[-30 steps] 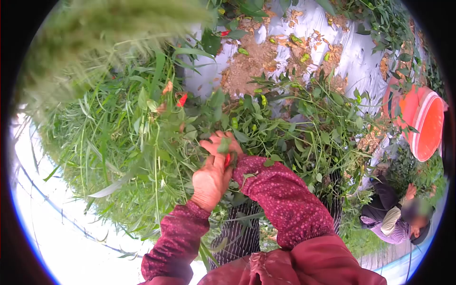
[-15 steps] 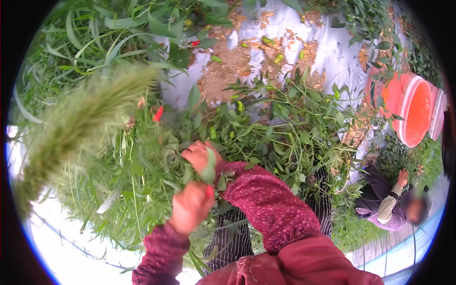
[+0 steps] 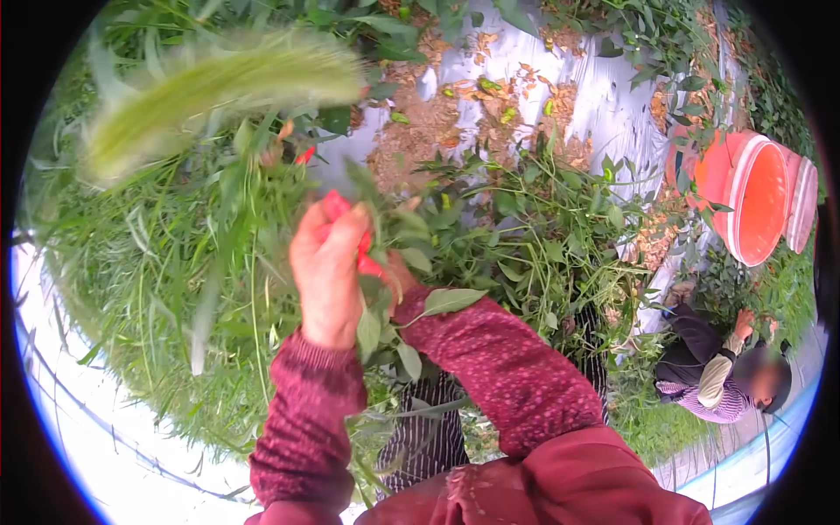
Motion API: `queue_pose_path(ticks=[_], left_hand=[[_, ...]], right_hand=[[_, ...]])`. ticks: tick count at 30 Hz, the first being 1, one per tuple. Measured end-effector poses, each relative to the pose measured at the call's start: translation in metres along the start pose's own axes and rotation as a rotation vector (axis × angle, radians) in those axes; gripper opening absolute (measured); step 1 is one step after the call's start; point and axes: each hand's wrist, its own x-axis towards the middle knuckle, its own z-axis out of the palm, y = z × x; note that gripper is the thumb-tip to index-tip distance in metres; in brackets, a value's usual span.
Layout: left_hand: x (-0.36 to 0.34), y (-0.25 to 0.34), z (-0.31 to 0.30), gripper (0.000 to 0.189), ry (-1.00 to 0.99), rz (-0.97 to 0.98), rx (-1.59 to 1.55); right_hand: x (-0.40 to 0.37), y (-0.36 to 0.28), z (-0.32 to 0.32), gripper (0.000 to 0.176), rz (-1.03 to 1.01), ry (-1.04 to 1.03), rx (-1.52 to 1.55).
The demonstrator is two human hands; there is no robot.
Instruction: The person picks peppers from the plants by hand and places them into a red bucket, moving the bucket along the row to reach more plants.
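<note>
My left hand (image 3: 328, 267) is closed round red peppers (image 3: 368, 262), whose bright red shows between and beside the fingers, slightly blurred. Just to its right, my right hand (image 3: 400, 278) is mostly covered by leaves and the peppers, so its fingers are hidden. Green pepper plants (image 3: 525, 236) with leafy stems surround both hands, and some leaves hang over the right sleeve. Another red pepper (image 3: 305, 156) shows among the foliage above my left hand.
A blurred grass seed head (image 3: 219, 96) hangs at the upper left. Red buckets (image 3: 759, 201) stand at the right. Below them a co-worker (image 3: 713, 372) crouches among plants. Pale plastic sheeting (image 3: 612, 105) with dry leaves and fallen green peppers covers the ground.
My left hand has moved up and left, with more red now showing at its fingers. My right hand has become largely hidden behind leaves. The grass seed head has shifted upward.
</note>
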Motion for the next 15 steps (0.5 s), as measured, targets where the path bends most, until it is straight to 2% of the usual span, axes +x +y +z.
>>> queue_pose_path(ticks=[1, 2, 4, 5, 8, 9, 11, 12, 14, 15], left_hand=[[0.011, -0.013, -0.005, 0.004, -0.039, -0.066, -0.152], [0.013, -0.012, 0.000, 0.003, -0.037, -0.046, -0.201], [0.015, -0.018, 0.003, 0.004, -0.042, -0.017, -0.258], [0.019, -0.027, -0.003, 0.003, -0.069, 0.015, -0.205], [0.018, -0.017, 0.003, 0.002, -0.075, 0.042, -0.112], [0.013, -0.011, 0.006, 0.004, -0.036, 0.011, -0.067], [0.006, -0.005, 0.012, 0.009, -0.051, 0.064, -0.079], [0.000, -0.002, 0.014, 0.008, -0.051, 0.066, -0.079], [-0.011, 0.002, 0.018, 0.010, -0.079, 0.097, -0.045], [-0.017, 0.006, 0.024, 0.011, -0.090, 0.177, -0.011]], right_hand=[[-0.004, -0.016, -0.015, 0.062, -0.032, 0.051, -0.448], [-0.001, -0.033, -0.027, 0.062, -0.047, 0.050, -0.451], [0.002, -0.062, -0.047, 0.057, 0.112, -0.116, -0.576], [0.000, -0.076, -0.052, 0.057, 0.103, -0.110, -0.583], [-0.003, -0.112, -0.062, 0.032, -0.334, 0.279, -0.655], [-0.002, -0.126, -0.068, 0.032, -0.365, 0.283, -0.666], [-0.011, -0.153, -0.084, 0.029, -0.002, 0.130, -0.835], [-0.017, -0.172, -0.094, 0.029, -0.009, 0.136, -0.848], [-0.024, -0.215, -0.111, 0.028, 0.293, 0.098, -0.109], [-0.030, -0.227, -0.114, 0.028, 0.281, 0.103, -0.120]])
